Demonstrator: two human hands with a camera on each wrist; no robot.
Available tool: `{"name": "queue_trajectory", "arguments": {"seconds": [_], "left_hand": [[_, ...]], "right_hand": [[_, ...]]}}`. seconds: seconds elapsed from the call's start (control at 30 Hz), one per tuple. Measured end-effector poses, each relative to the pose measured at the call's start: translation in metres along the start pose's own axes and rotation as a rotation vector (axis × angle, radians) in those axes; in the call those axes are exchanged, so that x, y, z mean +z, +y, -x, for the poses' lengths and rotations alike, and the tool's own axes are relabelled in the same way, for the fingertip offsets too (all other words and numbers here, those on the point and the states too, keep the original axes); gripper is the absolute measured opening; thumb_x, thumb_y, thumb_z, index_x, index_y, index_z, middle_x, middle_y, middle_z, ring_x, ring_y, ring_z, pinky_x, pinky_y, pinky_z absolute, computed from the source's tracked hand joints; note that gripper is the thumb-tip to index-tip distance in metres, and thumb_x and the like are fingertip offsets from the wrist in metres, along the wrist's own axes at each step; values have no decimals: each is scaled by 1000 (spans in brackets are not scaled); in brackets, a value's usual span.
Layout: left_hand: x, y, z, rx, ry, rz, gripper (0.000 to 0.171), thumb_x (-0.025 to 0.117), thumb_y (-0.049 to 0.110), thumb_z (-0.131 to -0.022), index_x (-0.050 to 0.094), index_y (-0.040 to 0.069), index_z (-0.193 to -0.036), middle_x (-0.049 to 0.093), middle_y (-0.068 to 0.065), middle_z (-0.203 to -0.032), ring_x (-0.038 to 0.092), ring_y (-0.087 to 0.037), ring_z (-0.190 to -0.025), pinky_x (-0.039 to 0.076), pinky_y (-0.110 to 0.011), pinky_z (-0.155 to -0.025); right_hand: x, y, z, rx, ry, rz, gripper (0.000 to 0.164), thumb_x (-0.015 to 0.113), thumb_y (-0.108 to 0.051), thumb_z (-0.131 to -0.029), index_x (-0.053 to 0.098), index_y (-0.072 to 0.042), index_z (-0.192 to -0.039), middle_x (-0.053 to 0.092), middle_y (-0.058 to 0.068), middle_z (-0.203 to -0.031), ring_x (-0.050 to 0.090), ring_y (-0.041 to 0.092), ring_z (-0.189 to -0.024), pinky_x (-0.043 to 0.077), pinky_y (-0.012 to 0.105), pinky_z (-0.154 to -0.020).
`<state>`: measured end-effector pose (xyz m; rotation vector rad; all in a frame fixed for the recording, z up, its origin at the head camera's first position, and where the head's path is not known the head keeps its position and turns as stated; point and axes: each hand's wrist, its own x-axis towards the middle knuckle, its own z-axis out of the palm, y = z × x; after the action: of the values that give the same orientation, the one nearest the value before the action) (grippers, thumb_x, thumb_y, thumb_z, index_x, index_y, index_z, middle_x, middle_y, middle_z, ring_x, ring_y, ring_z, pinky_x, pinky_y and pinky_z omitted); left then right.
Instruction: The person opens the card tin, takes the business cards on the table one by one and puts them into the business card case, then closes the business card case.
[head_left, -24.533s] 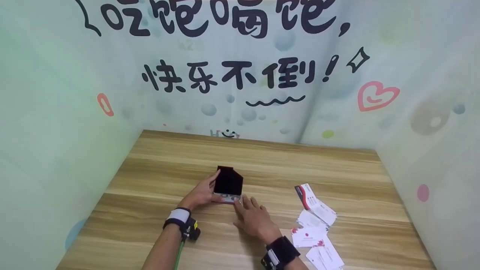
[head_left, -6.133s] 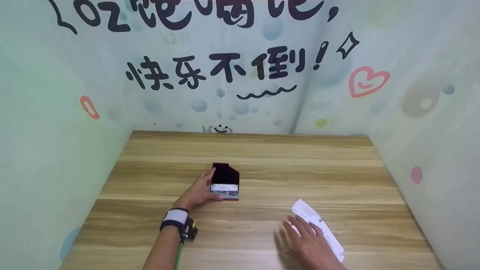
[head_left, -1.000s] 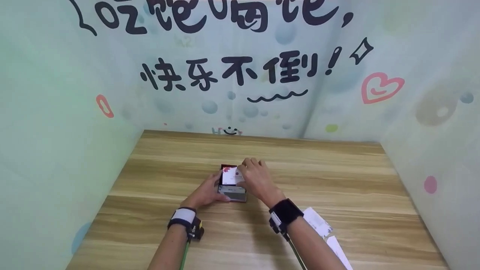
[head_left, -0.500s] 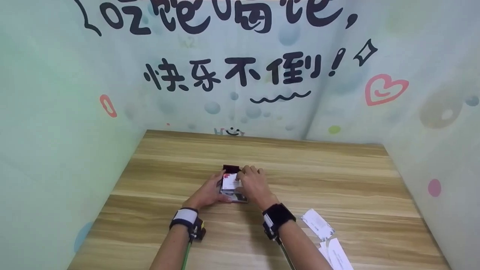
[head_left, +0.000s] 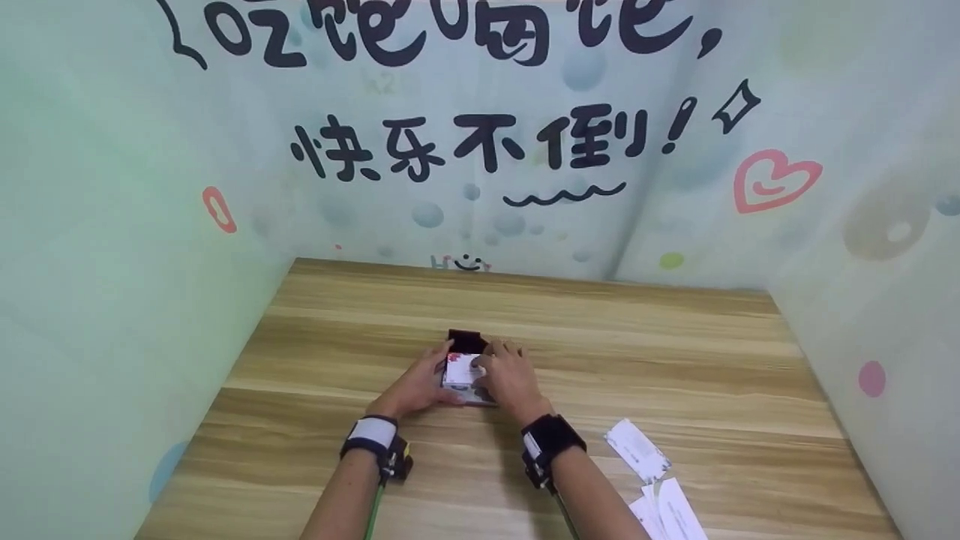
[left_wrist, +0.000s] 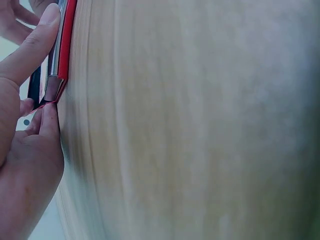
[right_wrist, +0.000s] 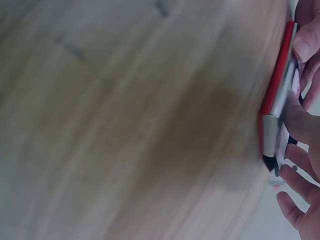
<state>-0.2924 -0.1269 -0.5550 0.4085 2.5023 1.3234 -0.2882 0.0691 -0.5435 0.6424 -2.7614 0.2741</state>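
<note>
An opened business card case [head_left: 466,342] with a dark lid lies near the table's middle; the left wrist view shows its red cover [left_wrist: 65,45] and metal edge. My left hand [head_left: 412,386] grips its left side, thumb on the front edge and fingers at the back. A white business card [head_left: 457,369] with red flowers lies over the case's metal tray. Its right end is between the thumb and fingers of my right hand [head_left: 514,381], which hides that end. In the right wrist view, the card's edge [right_wrist: 283,141] shows just above the tray.
Several white business cards, one with a floral corner [head_left: 637,450] and others overlapping [head_left: 679,510], lie on the wooden table [head_left: 337,315] at the right front. Printed fabric walls [head_left: 465,225] enclose the table on the back and sides. Each wrist wears a strapped camera.
Over the last second my right hand lowered the flowered card toward me, down onto the tray. Long before, more cards lay at the right; 6.1 s ago my right hand was over them.
</note>
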Motion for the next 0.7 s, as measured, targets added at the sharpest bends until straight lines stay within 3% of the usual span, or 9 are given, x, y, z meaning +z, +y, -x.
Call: {"name": "queue_trajectory", "arguments": {"seconds": [0.17, 0.47, 0.7], "left_hand": [[1, 1, -1, -14, 15, 17, 111, 90, 23, -73, 22, 12, -160, 18, -31, -163, 23, -43, -151, 24, -50, -124], [3, 1, -1, -57, -1, -7, 111, 89, 25, -74, 21, 17, -161, 16, -25, -165, 21, -42, -152, 23, -52, -125], [1, 1, 0, -71, 3, -30, 110, 88, 29, -75, 20, 20, -161, 16, -27, -165, 25, -45, -150, 25, -55, -123]], "right_hand": [[3, 4, 3, 21, -39, -60, 30, 82, -29, -79, 79, -24, -108, 70, 7, -114, 64, 29, -105, 50, 47, -92], [3, 4, 10, 11, -14, -150, 32, 74, -35, -86, 78, -20, -114, 67, 13, -118, 62, 31, -106, 53, 47, -87], [1, 0, 16, -65, -70, 26, 41, 61, -45, -95, 71, -21, -126, 63, 17, -128, 62, 34, -114, 57, 50, -89]]}}
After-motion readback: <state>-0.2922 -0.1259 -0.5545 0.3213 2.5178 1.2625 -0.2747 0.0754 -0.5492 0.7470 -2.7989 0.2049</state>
